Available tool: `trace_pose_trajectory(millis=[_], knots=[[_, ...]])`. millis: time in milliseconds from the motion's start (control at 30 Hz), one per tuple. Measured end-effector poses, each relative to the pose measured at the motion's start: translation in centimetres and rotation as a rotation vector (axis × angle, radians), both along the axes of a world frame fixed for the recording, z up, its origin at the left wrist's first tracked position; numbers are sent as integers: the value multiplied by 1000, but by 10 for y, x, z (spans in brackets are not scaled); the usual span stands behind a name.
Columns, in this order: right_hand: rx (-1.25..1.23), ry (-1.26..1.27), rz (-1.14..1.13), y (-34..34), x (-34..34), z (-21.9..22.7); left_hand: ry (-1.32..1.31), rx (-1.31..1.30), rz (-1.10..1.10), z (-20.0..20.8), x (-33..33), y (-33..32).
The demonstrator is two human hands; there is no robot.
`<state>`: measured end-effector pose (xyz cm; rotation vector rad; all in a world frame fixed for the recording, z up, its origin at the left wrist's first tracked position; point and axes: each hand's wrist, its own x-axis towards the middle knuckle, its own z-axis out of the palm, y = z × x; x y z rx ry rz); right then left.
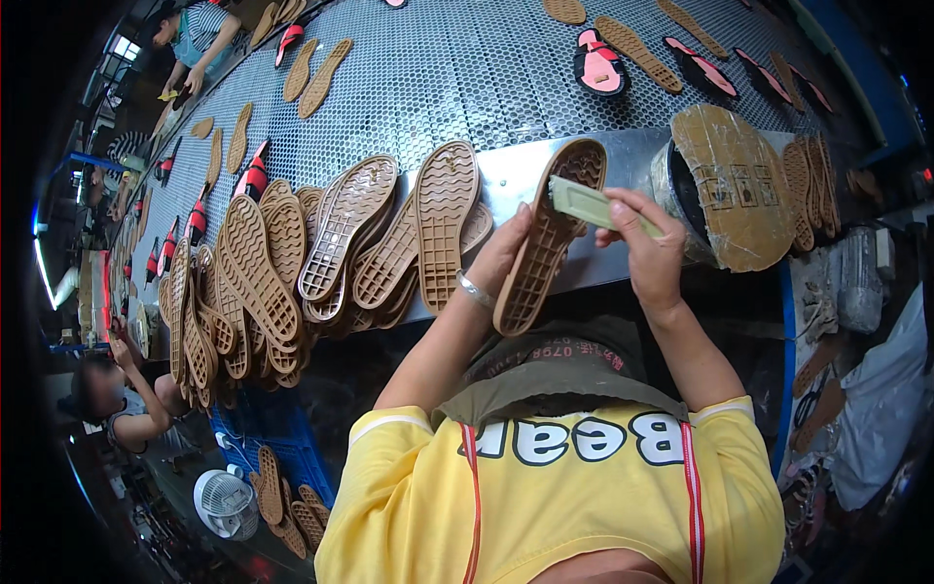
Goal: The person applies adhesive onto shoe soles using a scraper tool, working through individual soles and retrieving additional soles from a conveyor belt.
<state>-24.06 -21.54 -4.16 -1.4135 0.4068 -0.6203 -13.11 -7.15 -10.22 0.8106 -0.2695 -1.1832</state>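
My left hand [502, 255], with a bangle at its wrist, is closed around the side of a brown shoe sole [530, 284]. The sole is held up and tilted, its raised rim and gridded hollow facing up. Between the fingers of my right hand [646, 245] is a pale green flat-handled brush [584, 202]. Its whitish tip touches or hovers just over the upper part of the sole; I cannot tell which. Left of my hands, a heap of brown soles [261, 265] overlaps in stacks at the table's near edge, wavy and gridded patterns showing.
Beyond a metal ledge [623, 151], a perforated honeycomb-patterned surface [428, 68] carries scattered soles and pink-and-black sandal uppers [599, 64]. A round tub partly covered by brown cardboard [735, 185] stands at right. Lower left are a white fan [226, 504] and a blue crate [282, 443]. Other people work along the left.
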Motion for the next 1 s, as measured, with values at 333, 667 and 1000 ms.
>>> trace_pose_trajectory(millis=[333, 667, 1000], knots=[[-128, -16, 158, 38, -8, -16, 279, -133, 21, -15, 29, -18], [-402, -64, 163, 61, -14, -12, 197, -40, -26, -22, 61, -32], [-630, -160, 306, 59, -17, 1, 114, -62, -57, -8, 58, -35]])
